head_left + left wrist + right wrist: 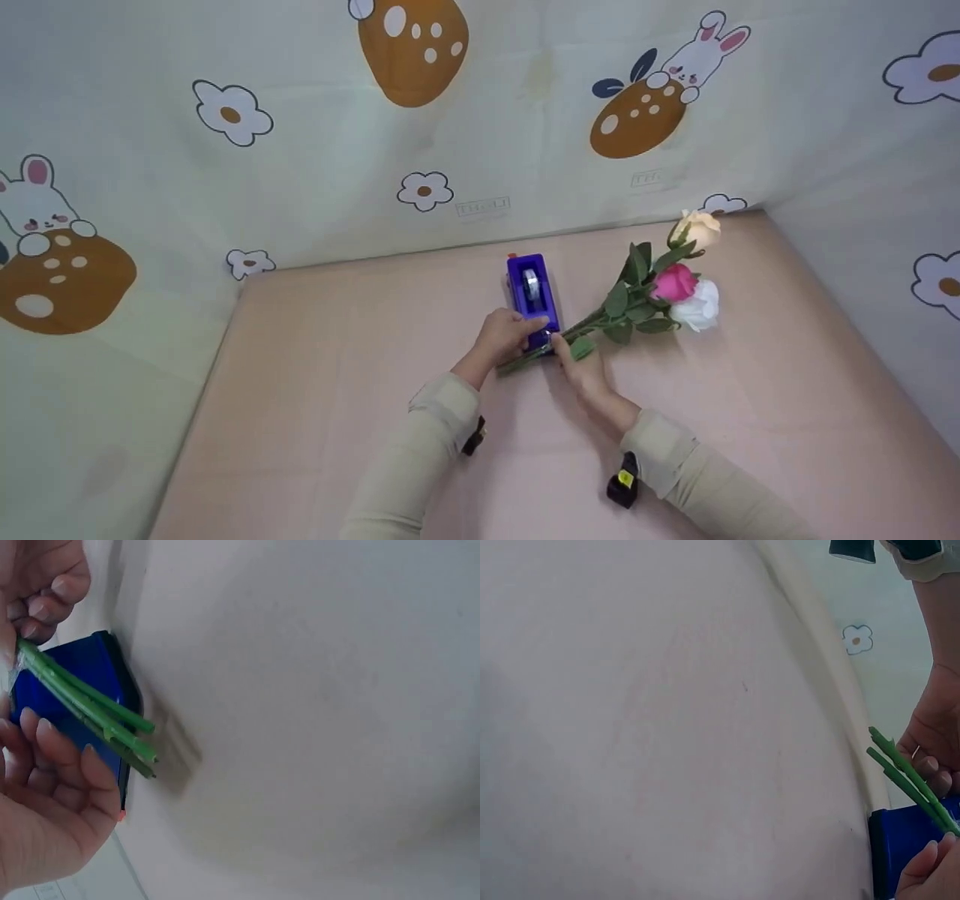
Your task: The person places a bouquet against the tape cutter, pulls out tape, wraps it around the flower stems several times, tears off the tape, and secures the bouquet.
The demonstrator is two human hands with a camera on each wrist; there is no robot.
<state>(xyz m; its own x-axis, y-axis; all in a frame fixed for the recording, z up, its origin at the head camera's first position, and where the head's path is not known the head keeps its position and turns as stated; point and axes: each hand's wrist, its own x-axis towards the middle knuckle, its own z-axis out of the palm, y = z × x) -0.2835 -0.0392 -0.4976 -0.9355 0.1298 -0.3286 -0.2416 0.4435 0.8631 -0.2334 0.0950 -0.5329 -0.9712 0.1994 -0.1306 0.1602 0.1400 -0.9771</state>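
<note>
Pale pink tabletop (315,420) fills the lower half, w/ soft even light and barely any shadows. Behind it, from 9 to 3 o'clock, hangs a cream cloth backdrop (525,135) wrapping round both sides. The print's cute: white flowers (231,113) at 11, brown spotted eggs (412,45) at 12, a bunny (701,49) hugging an egg at 1, another bunny (34,202) at 9.
</note>
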